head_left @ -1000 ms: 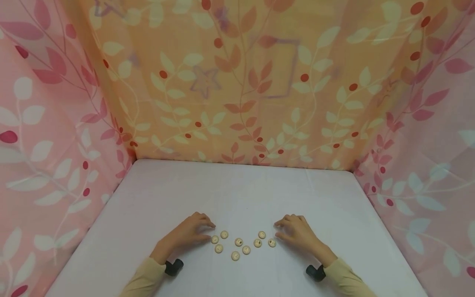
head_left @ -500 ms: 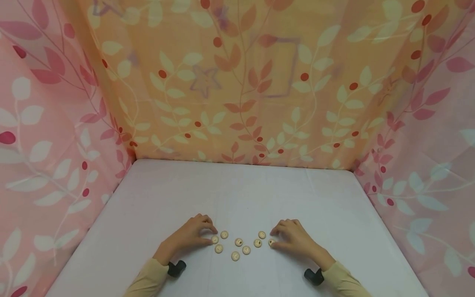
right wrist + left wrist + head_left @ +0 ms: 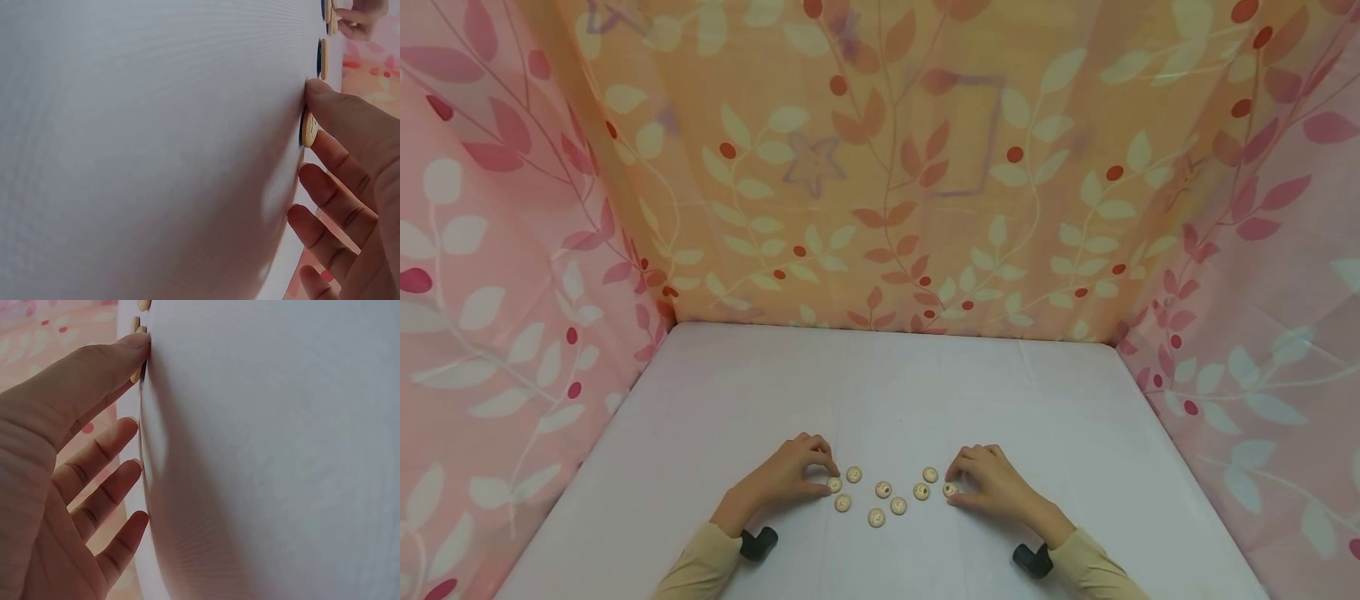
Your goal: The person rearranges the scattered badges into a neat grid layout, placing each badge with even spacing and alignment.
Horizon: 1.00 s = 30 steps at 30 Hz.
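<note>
Small round pale wooden discs with dark markings lie on the white table. My left hand pinches the leftmost disc between thumb and index finger. In the left wrist view the thumb covers most of that disc, and the other fingers are spread apart at the table's surface. Over on the right, my right hand has thumb and index finger at opposite sides of the rightmost disc, which bears a dark spot. The right wrist view shows this disc low on the table between them.
Between the hands lie several more discs, among them one at the front, a spotted one and one at the right. Patterned curtains stand along the table's back and sides. Each wrist wears a black camera.
My right hand has moved left, and its thumb and index finger have come round the rightmost disc. My left hand has shifted slightly right and down, its fingers closing about the leftmost disc.
</note>
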Available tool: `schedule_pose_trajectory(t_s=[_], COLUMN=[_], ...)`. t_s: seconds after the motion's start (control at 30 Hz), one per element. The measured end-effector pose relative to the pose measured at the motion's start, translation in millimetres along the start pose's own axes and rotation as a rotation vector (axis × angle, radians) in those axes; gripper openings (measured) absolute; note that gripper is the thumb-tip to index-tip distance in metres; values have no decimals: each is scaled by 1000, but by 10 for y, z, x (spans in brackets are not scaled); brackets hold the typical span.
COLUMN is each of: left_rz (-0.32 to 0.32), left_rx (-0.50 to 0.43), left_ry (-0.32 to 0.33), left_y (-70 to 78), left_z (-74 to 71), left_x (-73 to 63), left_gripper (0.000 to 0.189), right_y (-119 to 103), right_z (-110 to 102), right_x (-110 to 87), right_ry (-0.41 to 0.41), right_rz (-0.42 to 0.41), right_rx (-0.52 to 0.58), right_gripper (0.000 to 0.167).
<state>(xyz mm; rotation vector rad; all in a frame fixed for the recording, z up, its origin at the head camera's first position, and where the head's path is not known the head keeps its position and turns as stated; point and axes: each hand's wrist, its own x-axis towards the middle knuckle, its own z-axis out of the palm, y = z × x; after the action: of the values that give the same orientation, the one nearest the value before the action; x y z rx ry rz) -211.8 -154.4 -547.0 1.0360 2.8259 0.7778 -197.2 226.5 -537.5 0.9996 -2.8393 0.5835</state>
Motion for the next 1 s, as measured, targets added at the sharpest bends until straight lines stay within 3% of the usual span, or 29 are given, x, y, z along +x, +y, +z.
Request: schedule_pose_trajectory(t_s=[0.5,1.0], left_rz=[-13,-26], left_rx=[-8,-63], left_ry=[19,42], left_y=[-2,63], left_z=[2,-25], left_x=[-24,-37], left_gripper=[17,15], right_y=[108,276], right_z=[-42,-146], right_x=[68,284], right_ry=[8,8], right_rz=[-12,58], right_rx=[-44,-43], right_gripper=[20,18])
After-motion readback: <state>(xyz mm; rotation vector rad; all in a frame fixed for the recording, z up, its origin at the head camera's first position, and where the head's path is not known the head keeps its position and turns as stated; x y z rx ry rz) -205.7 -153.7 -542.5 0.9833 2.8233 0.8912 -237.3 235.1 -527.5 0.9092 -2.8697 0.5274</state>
